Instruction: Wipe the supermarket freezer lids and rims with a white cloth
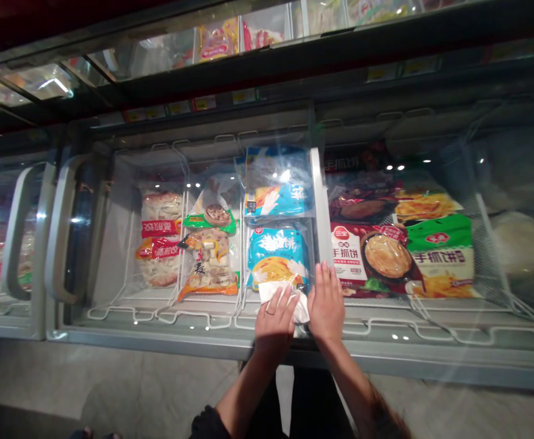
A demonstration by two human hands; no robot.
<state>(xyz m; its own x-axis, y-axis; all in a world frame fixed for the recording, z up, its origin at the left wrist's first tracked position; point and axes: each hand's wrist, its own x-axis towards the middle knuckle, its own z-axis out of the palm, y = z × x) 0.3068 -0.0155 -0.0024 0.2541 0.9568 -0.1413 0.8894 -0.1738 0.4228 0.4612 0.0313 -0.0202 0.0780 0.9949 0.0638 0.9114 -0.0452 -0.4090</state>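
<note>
My left hand (274, 317) lies flat on a white cloth (301, 311) pressed against the sliding glass lid (202, 183) of a chest freezer (157, 335); a ring shows on one finger. My right hand (326, 302) rests beside it, fingers stretched flat on the glass near the lid's vertical frame (321, 201), touching the cloth's right edge. Under the glass just beyond the hands lies a blue frozen-food bag (278, 253).
Inside the freezer are wire dividers with packs: red-and-white dumpling bags (160, 238), a mixed pack (212, 256), another blue bag (276, 180), red and green pancake boxes (399, 244). Grey lid handles (60, 231) stand at left. A shelf of goods runs above. Tiled floor lies below.
</note>
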